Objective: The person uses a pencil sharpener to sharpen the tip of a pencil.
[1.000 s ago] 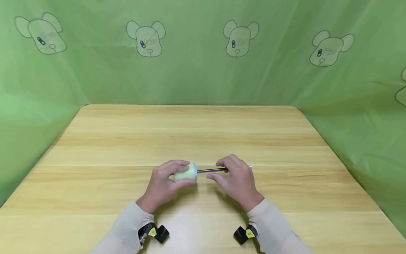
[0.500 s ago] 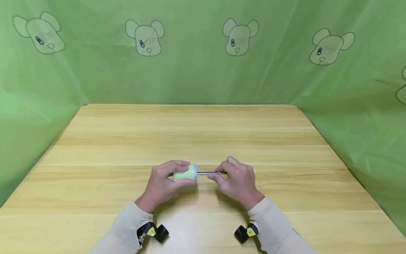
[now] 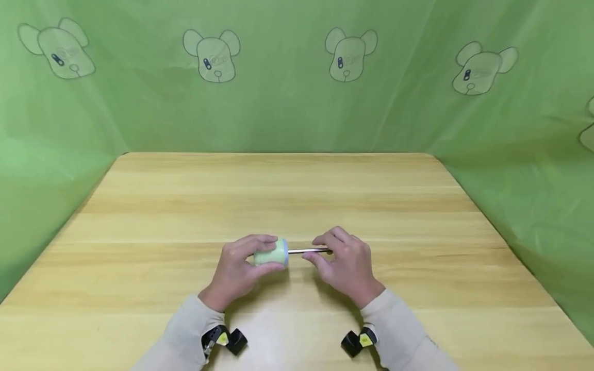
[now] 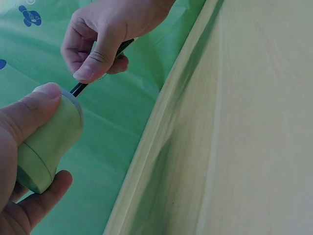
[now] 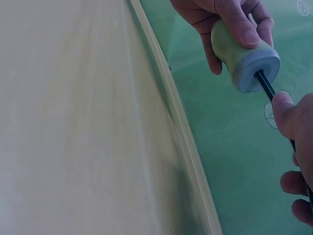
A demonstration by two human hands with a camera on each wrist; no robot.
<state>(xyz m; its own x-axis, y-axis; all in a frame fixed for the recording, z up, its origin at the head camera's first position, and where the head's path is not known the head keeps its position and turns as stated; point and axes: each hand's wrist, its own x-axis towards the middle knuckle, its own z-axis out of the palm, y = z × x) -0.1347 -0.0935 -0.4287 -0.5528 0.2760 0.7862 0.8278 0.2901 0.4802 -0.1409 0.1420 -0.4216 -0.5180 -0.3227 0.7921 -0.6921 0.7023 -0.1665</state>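
Observation:
My left hand (image 3: pixel 241 265) grips a pale green pencil sharpener (image 3: pixel 273 253) with a bluish rim, thumb on the near side and fingers over the far side. It lies sideways in the hand, raised over the table. Out of the round hole in its end face, clear in the right wrist view, comes a dark slim pencil (image 5: pixel 265 84). The pencil's tip is hidden inside the sharpener (image 5: pixel 244 56). My right hand (image 3: pixel 348 263) pinches the pencil between thumb and curled fingers, a short way from the rim. In the left wrist view, the pencil's rear end shows behind the right hand (image 4: pixel 107 29).
Both hands are over the near middle of a wood-grain table (image 3: pixel 278 196). A green cloth (image 3: pixel 283 118) printed with bear heads hangs behind and at both sides. Small black cameras (image 3: pixel 237 341) are strapped to both wrists.
The right fingers tightened on the pencil, then shifted along it, and its visible facets changed from dark to shiny, as if turned. The left hand and sharpener stayed almost still.

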